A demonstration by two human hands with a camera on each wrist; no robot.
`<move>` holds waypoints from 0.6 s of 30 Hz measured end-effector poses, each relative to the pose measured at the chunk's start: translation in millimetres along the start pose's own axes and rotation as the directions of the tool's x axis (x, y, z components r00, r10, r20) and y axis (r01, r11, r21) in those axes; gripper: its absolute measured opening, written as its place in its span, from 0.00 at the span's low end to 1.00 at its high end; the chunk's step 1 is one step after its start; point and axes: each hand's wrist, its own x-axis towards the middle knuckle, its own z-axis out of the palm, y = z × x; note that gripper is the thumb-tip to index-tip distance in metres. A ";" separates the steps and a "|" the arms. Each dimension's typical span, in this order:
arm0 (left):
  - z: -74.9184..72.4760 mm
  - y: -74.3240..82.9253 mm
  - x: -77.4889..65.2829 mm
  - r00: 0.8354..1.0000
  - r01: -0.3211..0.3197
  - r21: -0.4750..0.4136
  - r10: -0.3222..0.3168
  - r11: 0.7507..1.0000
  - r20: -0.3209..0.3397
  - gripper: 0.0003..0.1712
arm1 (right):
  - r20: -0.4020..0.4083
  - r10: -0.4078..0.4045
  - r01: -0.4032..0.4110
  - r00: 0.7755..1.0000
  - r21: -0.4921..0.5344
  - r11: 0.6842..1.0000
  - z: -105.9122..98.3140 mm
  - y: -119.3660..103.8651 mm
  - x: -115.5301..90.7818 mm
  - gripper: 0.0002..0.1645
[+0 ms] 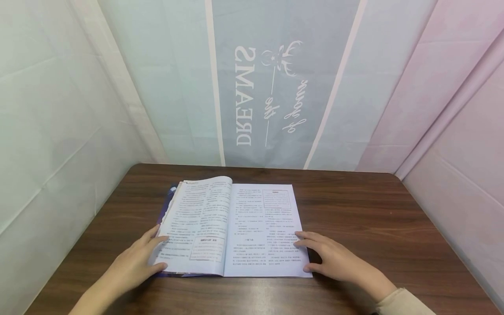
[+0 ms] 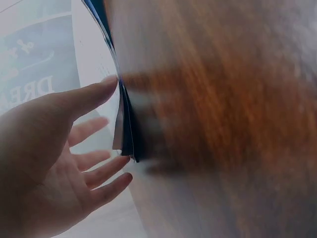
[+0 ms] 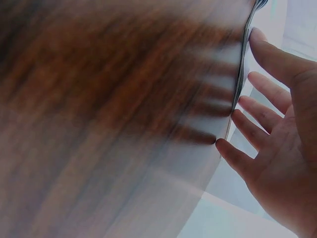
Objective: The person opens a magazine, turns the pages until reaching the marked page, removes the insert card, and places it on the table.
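Observation:
An open magazine (image 1: 267, 227) lies on the table, its two printed pages spread and the left page bowed up near the spine. My left hand (image 1: 135, 260) is at the magazine's left edge, thumb and fingertips over the margin of the page; in the left wrist view the fingers (image 2: 106, 188) are spread and nearly straight. At the right edge my right hand (image 1: 330, 256) rests with its thumb and fingertips on the border of the right page. The right wrist view shows its fingers (image 3: 237, 156) extended along the page edges. A dark blue cover (image 1: 162, 212) shows under the left pages.
The dark wooden table (image 1: 354, 210) extends on both sides of the magazine. Behind it hangs a grey-blue curtain (image 1: 275, 26) with mirrored lettering, and pale cloth walls (image 1: 47, 131) stand at left and right.

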 end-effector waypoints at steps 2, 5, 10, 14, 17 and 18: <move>0.6 -2.3 -0.8 1.000 -0.009 0.013 0.009 1.000 0.006 0.35 | 0.000 0.003 -0.003 1.000 0.003 1.000 -0.1 0.1 0.2 0.32; 1.7 -6.4 -1.3 0.999 -0.033 0.012 0.033 0.999 -0.003 0.32 | 0.000 0.008 -0.008 1.000 0.004 1.000 0.2 0.0 0.6 0.32; 4.4 -11.3 -1.0 0.995 -0.099 -0.020 0.099 0.995 -0.028 0.29 | -0.008 0.009 -0.009 1.000 -0.006 1.000 1.5 -0.4 1.2 0.32; 5.4 -11.2 -0.4 0.996 -0.089 -0.031 0.089 0.996 -0.005 0.28 | -0.013 0.005 -0.005 1.000 -0.012 1.000 2.0 -0.6 1.7 0.31; 5.3 -10.9 -0.5 0.998 -0.069 -0.037 0.070 0.997 0.011 0.27 | -0.015 0.007 -0.007 1.000 -0.015 1.000 1.7 -0.6 2.4 0.30; 5.4 -11.0 -0.7 0.998 -0.068 -0.037 0.069 0.997 0.012 0.27 | -0.015 0.008 -0.008 1.000 -0.016 1.000 1.5 -0.6 2.7 0.30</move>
